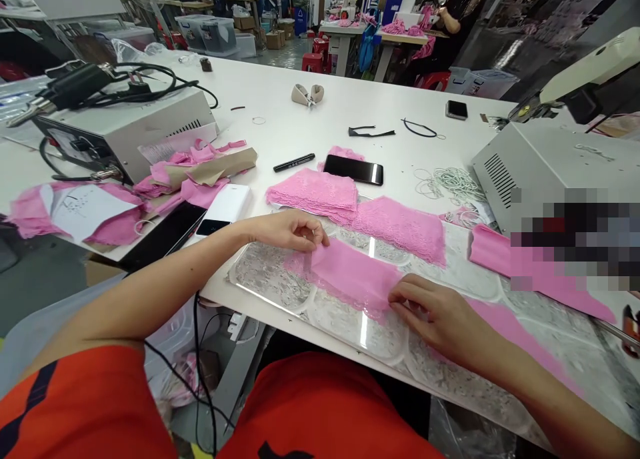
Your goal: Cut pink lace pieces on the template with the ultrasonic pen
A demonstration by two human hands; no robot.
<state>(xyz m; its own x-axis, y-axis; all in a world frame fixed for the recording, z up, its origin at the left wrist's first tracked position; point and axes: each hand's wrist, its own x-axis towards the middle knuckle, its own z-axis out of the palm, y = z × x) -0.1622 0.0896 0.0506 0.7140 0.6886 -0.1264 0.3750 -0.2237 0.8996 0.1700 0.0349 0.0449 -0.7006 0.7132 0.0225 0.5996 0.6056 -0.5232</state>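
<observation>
A thin pink lace piece (355, 272) lies over the clear patterned mat (273, 282) at the table's front edge. At its upper left corner my left hand (295, 231) pinches the fabric between thumb and fingertips. My right hand (425, 305) has its curled fingers pressed together on the right end of the same piece. Just behind are a stack of pink lace pieces (315, 192) and another spread pink lace stack (400, 229). More pink fabric (520, 332) extends from beneath my right forearm.
Behind the stacks lie a black phone (353, 169) and a marker (294, 163). A grey box (130, 125) with a corded tool and pink scraps stands left; another grey box (565, 165) stands right. A person (450, 32) sits at a far sewing table.
</observation>
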